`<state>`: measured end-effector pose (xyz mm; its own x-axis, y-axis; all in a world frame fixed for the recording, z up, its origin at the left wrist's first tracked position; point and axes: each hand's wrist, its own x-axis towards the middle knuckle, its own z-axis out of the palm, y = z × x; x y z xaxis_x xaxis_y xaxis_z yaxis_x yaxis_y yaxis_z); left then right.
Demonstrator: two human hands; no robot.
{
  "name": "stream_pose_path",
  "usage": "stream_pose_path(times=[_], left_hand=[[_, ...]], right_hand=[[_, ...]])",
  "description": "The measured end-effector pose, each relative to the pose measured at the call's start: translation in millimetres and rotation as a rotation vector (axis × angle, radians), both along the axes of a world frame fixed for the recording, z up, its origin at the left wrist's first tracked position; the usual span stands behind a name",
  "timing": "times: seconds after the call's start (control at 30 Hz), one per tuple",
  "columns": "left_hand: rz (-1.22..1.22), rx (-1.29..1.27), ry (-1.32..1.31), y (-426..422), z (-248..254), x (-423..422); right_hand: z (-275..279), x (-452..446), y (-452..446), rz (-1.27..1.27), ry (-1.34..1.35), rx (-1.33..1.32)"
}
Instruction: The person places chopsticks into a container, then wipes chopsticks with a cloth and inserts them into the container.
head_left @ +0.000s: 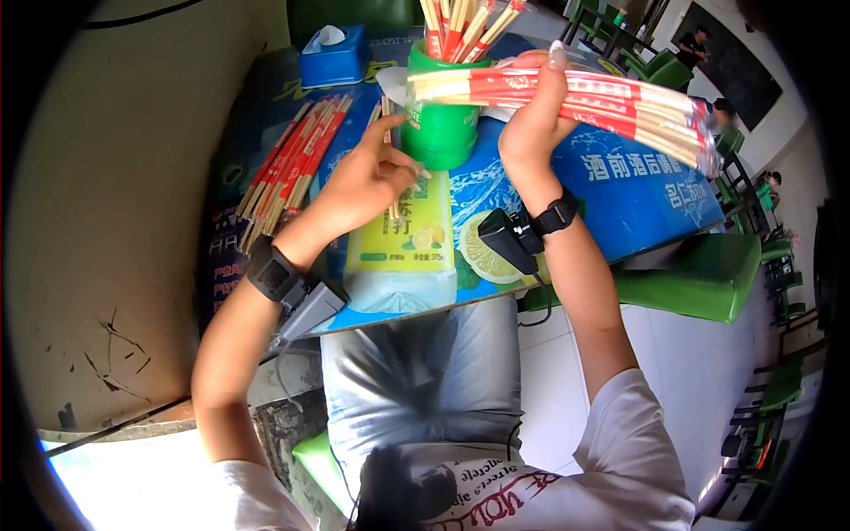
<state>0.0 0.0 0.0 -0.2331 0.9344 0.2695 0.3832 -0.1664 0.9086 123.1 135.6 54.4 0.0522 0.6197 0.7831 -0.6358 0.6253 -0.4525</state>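
My right hand (537,111) is closed around a bundle of wrapped chopsticks (611,99) with red paper bands, held level above the table beside the green cup. Over the table's middle, my left hand (363,181) has its fingers bent and apart. Beneath it lie a few chopsticks (392,210), partly hidden by the hand; no grip on them shows. The green cup (440,137) stands upright between my hands, with several wrapped chopsticks (460,31) sticking out of its top. To the left, a row of wrapped chopsticks (305,159) lies on the table.
A blue tissue box (334,57) stands at the table's back left. The printed blue table (611,208) meets a wall (133,212) on the left. A green chair (682,281) is at the right edge. Other people and more chairs appear in the right background.
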Motion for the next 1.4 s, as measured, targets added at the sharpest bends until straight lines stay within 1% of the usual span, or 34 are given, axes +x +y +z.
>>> stream_pose_path(times=[0.03, 0.13, 0.17, 0.27, 0.3, 0.37, 0.47, 0.53, 0.57, 0.67, 0.7, 0.77, 0.9, 1.0, 1.1, 1.17, 1.3, 1.4], left_hand=[[0.002, 0.001, -0.006, -0.3, 0.1, 0.3], [0.009, 0.004, -0.025, 0.9, 0.5, 0.6], [0.013, 0.004, -0.034, 0.7, 0.4, 1.2], [-0.001, -0.005, -0.021, -0.6, 3.5, 2.2], [-0.004, -0.002, -0.030, -0.1, 2.6, 1.3], [-0.011, 0.005, -0.047, 2.1, -2.2, -1.0], [-0.039, -0.065, -0.037, -0.9, 7.7, 3.0], [0.023, 0.024, -0.055, 0.3, 4.7, 4.0], [0.052, 0.070, -0.061, 1.4, 3.5, 3.8], [0.130, 0.180, 0.039, -0.1, 10.4, 4.1], [0.148, 0.178, 0.050, -0.3, 12.3, 5.4], [0.148, 0.224, 0.033, -0.5, 13.2, 6.6], [0.117, 0.314, -0.012, -0.1, 16.4, 8.7], [0.097, 0.340, 0.080, 0.0, 14.8, 7.5], [0.133, 0.367, 0.233, 0.6, 14.8, 3.9], [0.125, 0.360, 0.243, -0.1, 15.2, 4.3], [0.149, 0.327, 0.335, -0.9, 13.8, 3.2], [0.154, 0.336, 0.346, -1.4, 14.1, 5.1]], right_hand=[[2.2, 2.8, -2.5, 0.041, -0.040, 0.026], [2.2, -2.6, 1.1, 0.059, -0.116, 0.039], [2.0, -4.4, 0.9, 0.098, -0.107, -0.037], [-2.0, -4.9, 8.7, 0.146, -0.237, -0.034], [-1.6, -4.5, 7.8, 0.147, -0.280, -0.052], [-4.1, -5.2, 8.5, 0.111, -0.347, 0.005], [-3.9, -5.6, 4.4, 0.061, -0.426, 0.087], [-3.0, -5.8, 1.0, 0.066, -0.460, 0.115], [-5.6, -6.8, 3.9, 0.036, -0.464, 0.156], [-3.3, -3.5, 2.0, 0.139, -0.455, 0.102], [-1.8, -2.3, -0.2, 0.153, -0.437, 0.081], [0.9, -1.3, -4.1, 0.179, -0.397, 0.038], [1.3, 0.5, -2.8, 0.266, -0.350, 0.058], [2.5, 0.8, -3.9, 0.292, -0.342, 0.099], [0.8, 2.0, -0.8, 0.289, -0.363, 0.137], [1.3, 2.6, -3.1, 0.324, -0.360, 0.109], [2.1, 1.4, -3.2, 0.290, -0.386, 0.186], [1.5, 1.9, -2.3, 0.300, -0.401, 0.177]])
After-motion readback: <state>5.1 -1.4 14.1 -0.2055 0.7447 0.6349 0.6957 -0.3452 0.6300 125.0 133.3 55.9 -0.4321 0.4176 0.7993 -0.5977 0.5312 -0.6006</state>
